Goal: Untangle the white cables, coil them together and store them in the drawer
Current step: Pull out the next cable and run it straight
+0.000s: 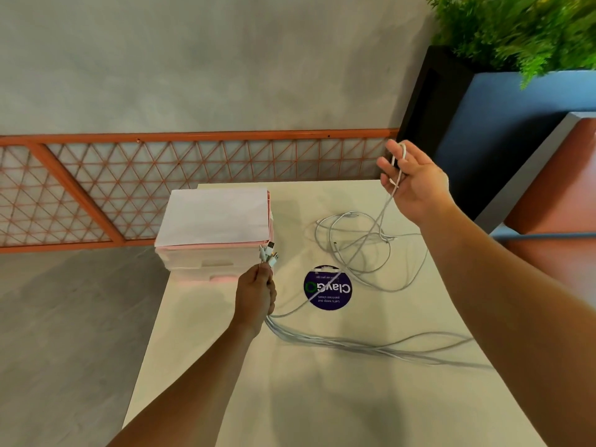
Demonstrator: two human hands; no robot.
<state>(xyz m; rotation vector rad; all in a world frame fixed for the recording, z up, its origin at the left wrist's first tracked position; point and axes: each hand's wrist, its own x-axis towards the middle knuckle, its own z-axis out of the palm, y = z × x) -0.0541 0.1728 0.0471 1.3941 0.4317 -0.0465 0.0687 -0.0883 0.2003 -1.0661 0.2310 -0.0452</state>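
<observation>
While a bundle of white cables [371,346] trails across the near part of the table [290,398], a person's left hand [258,293] grips the gathered strands in a closed fist. It holds them just below their connector ends [269,253], which stick up in front of a small drawer unit [206,259] at the table's far left corner. Beyond a round purple sticker [327,287], the rest of the cables lies on the table in a loose tangle [361,246] of overlapping loops.

Farther back and raised above the table, the right hand [416,185] carries one loop hung over largely straight, spread fingers [385,164]. Whether any finger pinches it cannot be told. A strand drops from that loop into the tangle. An orange lattice fence [129,188] and a potted plant [516,30] stand behind.

The cables look light, thin and limp, likely to slide freely over one another and to sag wherever they are unsupported. The plugs are the likeliest parts to catch on a loop, so the best hold is probably close behind the connectors, as the left hand has it, easing loops apart rather than tugging. The drawers appear closed, so storing the coil will probably need one hand freed.
</observation>
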